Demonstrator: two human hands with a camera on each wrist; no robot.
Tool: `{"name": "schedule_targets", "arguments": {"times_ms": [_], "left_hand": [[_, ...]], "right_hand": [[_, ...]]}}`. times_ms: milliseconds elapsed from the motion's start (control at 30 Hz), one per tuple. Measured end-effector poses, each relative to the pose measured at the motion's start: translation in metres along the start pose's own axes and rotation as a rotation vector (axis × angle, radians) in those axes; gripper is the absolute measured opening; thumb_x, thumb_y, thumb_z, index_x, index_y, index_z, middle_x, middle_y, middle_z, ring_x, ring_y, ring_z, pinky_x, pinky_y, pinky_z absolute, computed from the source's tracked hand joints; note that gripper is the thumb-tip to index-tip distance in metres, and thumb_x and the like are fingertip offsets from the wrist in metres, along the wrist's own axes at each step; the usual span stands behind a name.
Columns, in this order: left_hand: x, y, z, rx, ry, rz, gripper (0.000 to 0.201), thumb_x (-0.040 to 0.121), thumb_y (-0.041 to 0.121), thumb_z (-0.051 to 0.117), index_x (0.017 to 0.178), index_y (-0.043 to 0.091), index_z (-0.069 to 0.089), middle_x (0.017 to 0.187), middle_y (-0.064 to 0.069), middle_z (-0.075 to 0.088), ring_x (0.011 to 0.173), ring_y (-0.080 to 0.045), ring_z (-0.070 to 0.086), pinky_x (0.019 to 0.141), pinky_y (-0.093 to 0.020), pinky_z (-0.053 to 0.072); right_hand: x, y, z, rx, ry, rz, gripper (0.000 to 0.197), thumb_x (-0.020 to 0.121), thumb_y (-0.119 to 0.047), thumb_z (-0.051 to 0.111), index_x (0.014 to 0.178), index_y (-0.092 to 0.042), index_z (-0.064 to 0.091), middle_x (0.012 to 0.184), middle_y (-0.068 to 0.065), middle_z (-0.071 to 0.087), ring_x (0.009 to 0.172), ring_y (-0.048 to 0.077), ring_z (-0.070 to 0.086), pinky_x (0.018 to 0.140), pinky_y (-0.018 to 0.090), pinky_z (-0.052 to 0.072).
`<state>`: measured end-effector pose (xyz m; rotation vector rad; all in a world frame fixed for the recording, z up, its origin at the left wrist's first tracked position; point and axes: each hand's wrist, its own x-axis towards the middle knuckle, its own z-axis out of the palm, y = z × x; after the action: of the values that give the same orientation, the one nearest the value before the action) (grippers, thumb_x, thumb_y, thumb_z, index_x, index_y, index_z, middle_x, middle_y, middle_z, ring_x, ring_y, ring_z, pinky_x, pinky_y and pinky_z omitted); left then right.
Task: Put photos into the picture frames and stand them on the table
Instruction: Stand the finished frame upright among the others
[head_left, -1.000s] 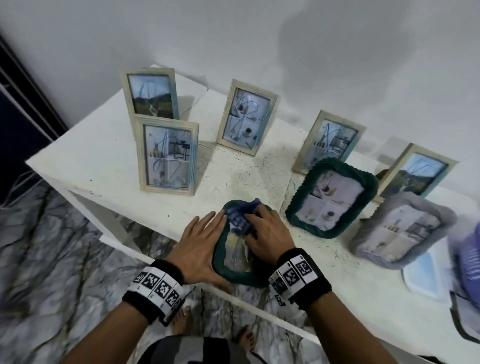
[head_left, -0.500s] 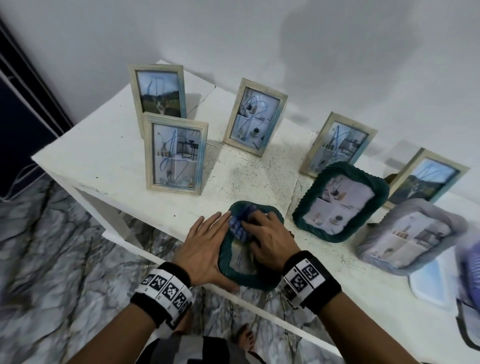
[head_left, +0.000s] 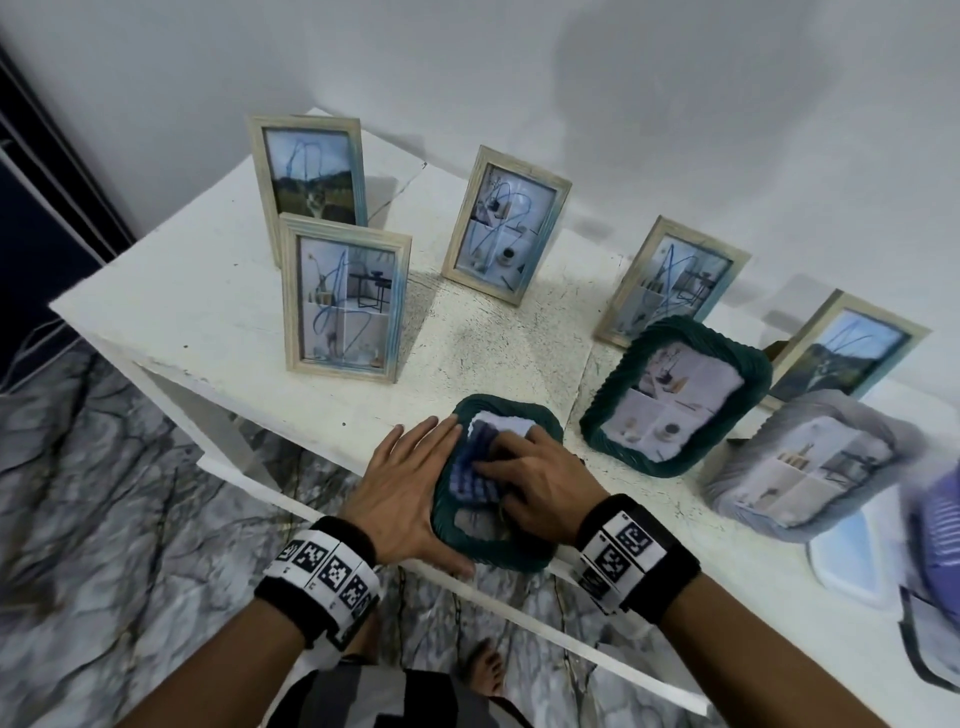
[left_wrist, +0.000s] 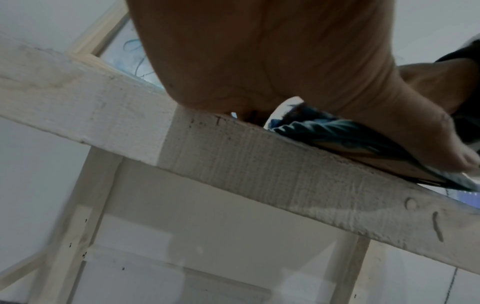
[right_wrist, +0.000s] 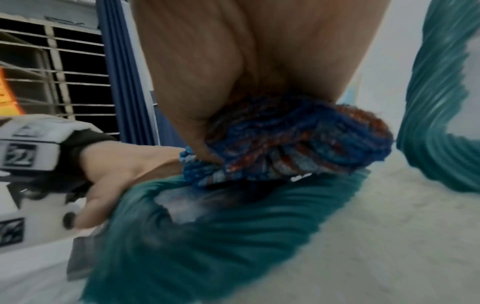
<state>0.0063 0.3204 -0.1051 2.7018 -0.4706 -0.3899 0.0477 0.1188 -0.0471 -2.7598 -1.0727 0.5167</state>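
Two hands work one teal frame (head_left: 488, 545) at the worktop (head_left: 218, 291) edge: left hand (head_left: 400, 499) flat, bracing; right hand (head_left: 540, 483) fingers curled, have slid the blue cloth (head_left: 475, 467) nearer, so standing waits.

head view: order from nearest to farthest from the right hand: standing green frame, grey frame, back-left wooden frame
1. standing green frame, just right of the right hand
2. grey frame, farther right
3. back-left wooden frame, far corner

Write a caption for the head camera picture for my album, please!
Right hand wipes a green frame with a blue cloth while left hand steadies it.
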Motion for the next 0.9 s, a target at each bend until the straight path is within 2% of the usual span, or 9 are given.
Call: {"name": "schedule_targets", "arguments": {"times_ms": [67,167,233,400,500,567,667,833,900], "left_hand": [[0.0,-0.001,-0.001,0.003,0.004,0.003,0.15,0.045,0.099,0.051,0.154,0.021,-0.016,0.161,0.007,-0.018,0.146,-0.009,-0.022,0.118,-0.036,-0.017],[0.0,-0.001,0.0,0.001,0.016,0.012,0.149,0.045,0.1,0.05,0.154,0.022,-0.015,0.161,0.008,-0.017,0.146,-0.007,-0.022,0.118,-0.037,-0.016],[-0.001,-0.001,-0.001,-0.009,0.019,0.014,0.149,0.045,0.099,0.051,0.154,0.022,-0.013,0.161,0.009,-0.016,0.146,-0.007,-0.021,0.119,-0.037,-0.015],[-0.001,-0.002,0.0,-0.027,0.024,0.022,0.149,0.044,0.099,0.053,0.154,0.025,-0.015,0.161,0.011,-0.015,0.146,-0.007,-0.02,0.119,-0.037,-0.014],[-0.001,-0.003,-0.001,-0.033,0.023,0.035,0.148,0.044,0.099,0.054,0.153,0.026,-0.014,0.161,0.01,-0.013,0.147,-0.007,-0.019,0.119,-0.036,-0.014],[-0.001,-0.002,-0.001,-0.032,0.036,0.034,0.147,0.044,0.099,0.054,0.153,0.026,-0.013,0.161,0.01,-0.012,0.147,-0.007,-0.018,0.118,-0.035,-0.015],[-0.001,0.0,-0.002,-0.025,0.042,0.021,0.146,0.046,0.098,0.052,0.154,0.023,-0.012,0.161,0.009,-0.014,0.146,-0.007,-0.018,0.117,-0.034,-0.017],[0.0,0.001,-0.001,0.005,0.035,0.005,0.147,0.046,0.098,0.052,0.154,0.02,-0.011,0.162,0.007,-0.014,0.147,-0.008,-0.017,0.117,-0.034,-0.017],[-0.001,0.001,-0.002,0.002,0.028,0.008,0.146,0.047,0.097,0.053,0.154,0.022,-0.013,0.162,0.009,-0.014,0.147,-0.008,-0.017,0.118,-0.035,-0.016]], "right_hand": [[-0.006,0.008,-0.004,-0.064,-0.039,0.009,0.047,0.079,-0.022,0.048,0.123,-0.021,0.064,0.11,0.004,0.058,0.081,0.027,0.046,0.068,0.04,0.046],[0.01,0.025,-0.004,-0.122,0.008,0.165,0.057,0.078,-0.027,0.029,0.122,-0.015,0.063,0.112,0.009,0.059,0.081,0.031,0.048,0.07,0.044,0.048],[0.022,0.019,0.0,-0.113,0.041,0.189,0.062,0.074,-0.029,0.024,0.118,-0.012,0.065,0.111,0.01,0.06,0.083,0.033,0.049,0.07,0.046,0.048],[0.02,0.002,0.002,-0.058,0.031,0.09,0.058,0.079,-0.033,0.029,0.124,-0.017,0.063,0.119,0.006,0.058,0.092,0.034,0.049,0.076,0.044,0.046],[0.025,0.013,-0.009,-0.155,0.027,0.128,0.046,0.088,-0.029,0.048,0.133,-0.024,0.055,0.125,0.007,0.052,0.103,0.034,0.045,0.086,0.046,0.044],[0.03,0.015,-0.01,-0.149,0.044,0.167,0.047,0.087,-0.028,0.05,0.134,-0.024,0.054,0.126,0.007,0.05,0.105,0.034,0.043,0.088,0.047,0.043],[0.025,0.009,-0.005,-0.06,0.039,0.126,0.05,0.081,-0.026,0.044,0.128,-0.023,0.06,0.116,0.008,0.054,0.095,0.032,0.045,0.081,0.045,0.044],[-0.026,-0.008,0.012,-0.044,-0.033,-0.129,0.044,0.077,-0.023,0.053,0.118,-0.026,0.067,0.108,0.004,0.056,0.084,0.025,0.047,0.066,0.033,0.04],[-0.033,0.0,0.014,-0.091,-0.009,-0.086,0.046,0.08,-0.031,0.043,0.12,-0.029,0.066,0.112,0.002,0.058,0.086,0.024,0.049,0.067,0.035,0.045]]}}
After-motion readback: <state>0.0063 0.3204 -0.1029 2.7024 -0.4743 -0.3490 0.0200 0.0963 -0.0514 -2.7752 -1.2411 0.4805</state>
